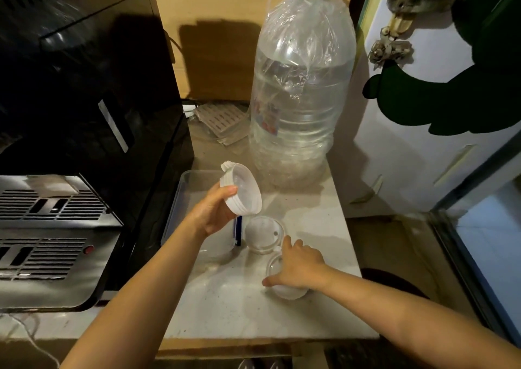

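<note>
The small clear cup [244,192] tilts in the left hand [210,213], thumb and fingers curled round its rim, held above the tray [180,199], probably for inspection. The right hand [298,267] clasps a second cup [286,291] on the table [225,298], seemingly to steady it, its lid [263,234] flipped open. A water bottle [301,100] stands behind.

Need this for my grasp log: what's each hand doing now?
Left hand: holds the white lid, lifted.
Right hand: grips the small clear jar.
</note>
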{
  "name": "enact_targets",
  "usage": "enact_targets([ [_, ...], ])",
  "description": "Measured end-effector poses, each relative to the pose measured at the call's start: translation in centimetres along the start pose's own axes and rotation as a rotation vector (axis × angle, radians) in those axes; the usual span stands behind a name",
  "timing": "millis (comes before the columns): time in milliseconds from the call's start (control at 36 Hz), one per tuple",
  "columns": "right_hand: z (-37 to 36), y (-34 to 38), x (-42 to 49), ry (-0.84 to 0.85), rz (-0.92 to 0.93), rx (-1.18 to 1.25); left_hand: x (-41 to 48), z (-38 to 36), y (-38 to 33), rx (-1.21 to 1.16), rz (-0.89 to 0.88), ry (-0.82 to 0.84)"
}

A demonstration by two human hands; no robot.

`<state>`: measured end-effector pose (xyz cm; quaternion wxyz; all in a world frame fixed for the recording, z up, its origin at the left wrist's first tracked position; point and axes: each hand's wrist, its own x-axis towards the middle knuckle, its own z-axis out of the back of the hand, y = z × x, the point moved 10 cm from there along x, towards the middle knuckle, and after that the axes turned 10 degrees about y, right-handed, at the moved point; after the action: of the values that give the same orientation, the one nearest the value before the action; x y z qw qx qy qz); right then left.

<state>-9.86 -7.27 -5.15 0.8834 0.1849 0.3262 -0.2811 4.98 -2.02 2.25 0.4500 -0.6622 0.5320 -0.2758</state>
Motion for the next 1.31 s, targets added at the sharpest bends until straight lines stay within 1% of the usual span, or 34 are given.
enact_targets([
  [194,-0.9,0.3,-0.7,-0.04,-0.035,0.0,0.5,-1.4,1.1,0.008,0.024,0.067],
  [361,-1.0,0.5,-1.1,-0.066,-0.019,0.057,0.6,-2.5,1.5,0.025,0.054,0.125],
  [472,-0.5,0.3,-1.4,-0.09,-0.008,0.052,0.6,-2.3,1.8,0.016,0.063,0.128],
  [639,1.9,-0.7,-2.4,-0.159,0.021,0.058,0.5,-2.2,1.7,0.026,0.069,0.123],
  [778,6.1,-1.6,-3.7,-0.253,0.042,0.062,0.6,-2.4,1.0,0.022,0.065,0.127],
  [917,11.2,-1.1,-6.0,-0.402,0.133,0.106,1.1,-3.1,0.3,-0.003,0.057,0.129],
  [1028,14.7,0.1,-8.0,-0.52,0.254,0.143,1.5,-4.0,-0.5,-0.02,0.032,0.178],
  [1167,17.2,1.7,-9.6,-0.541,0.43,0.227,1.7,-5.0,-1.5,-0.036,0.015,0.232],
  [1306,18.4,3.3,-10.5,-0.501,0.524,0.282,1.7,-6.1,-2.7,-0.039,-0.015,0.275],
])
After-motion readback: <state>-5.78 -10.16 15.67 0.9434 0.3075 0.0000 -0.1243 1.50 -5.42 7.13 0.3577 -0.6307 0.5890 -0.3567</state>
